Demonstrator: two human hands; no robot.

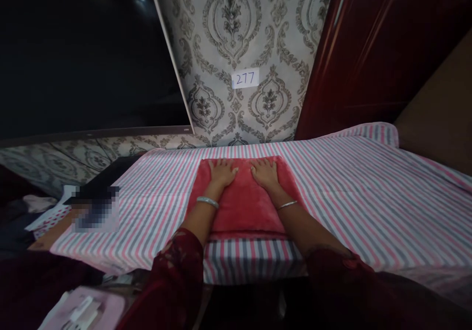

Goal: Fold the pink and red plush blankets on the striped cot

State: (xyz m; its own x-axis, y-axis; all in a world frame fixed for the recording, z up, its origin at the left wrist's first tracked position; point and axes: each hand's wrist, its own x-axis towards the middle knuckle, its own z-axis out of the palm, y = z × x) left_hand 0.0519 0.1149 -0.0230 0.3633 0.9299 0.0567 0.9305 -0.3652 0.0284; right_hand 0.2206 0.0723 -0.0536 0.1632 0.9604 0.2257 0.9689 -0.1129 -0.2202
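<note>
A folded red plush cloth lies on a surface covered by a pink, grey and white striped sheet. My left hand rests flat on the cloth's far left part, fingers stretched out. My right hand lies flat on its far right part, fingers spread too. Both palms press down on the cloth and hold nothing. A silver bangle sits on each wrist, and dark red patterned sleeves cover my forearms.
Patterned wallpaper with a paper tag reading 277 stands behind the surface. A dark red wooden door is at the right, a dark screen at the left. Pink items and clutter lie at the lower left.
</note>
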